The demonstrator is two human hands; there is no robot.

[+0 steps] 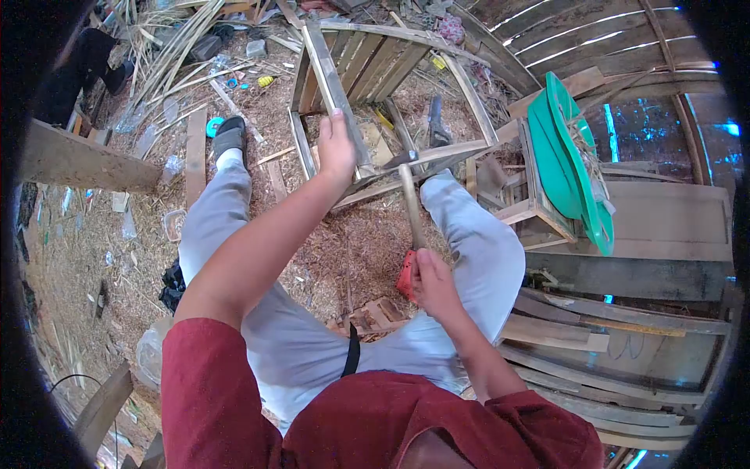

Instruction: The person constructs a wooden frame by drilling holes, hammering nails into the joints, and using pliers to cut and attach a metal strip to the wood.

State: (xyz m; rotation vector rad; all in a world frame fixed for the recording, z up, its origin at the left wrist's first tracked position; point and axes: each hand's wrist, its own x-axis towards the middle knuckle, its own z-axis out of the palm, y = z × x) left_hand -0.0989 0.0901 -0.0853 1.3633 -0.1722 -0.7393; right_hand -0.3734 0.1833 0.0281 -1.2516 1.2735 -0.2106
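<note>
My left hand (337, 148) lies against a wooden rail of a slatted wooden frame (324, 74), its fingers stretched along the wood. In my right hand (434, 285) is the handle of a hammer (411, 199), the fingers wrapped round its lower end. The hammer head is up beside the frame's near corner, close to the lower rail. Whether it touches the wood I cannot tell. A red object (405, 275) shows just left of my right hand. The frame stands tilted on the ground between and beyond my legs.
A green plastic basin (558, 156) rests on a wooden structure at the right. Boards (625, 313) are stacked below it. Wood shavings and thin strips (183, 59) litter the ground. A thick post (90, 156) juts in from the left. A person's dark-clothed leg (86, 66) shows at upper left.
</note>
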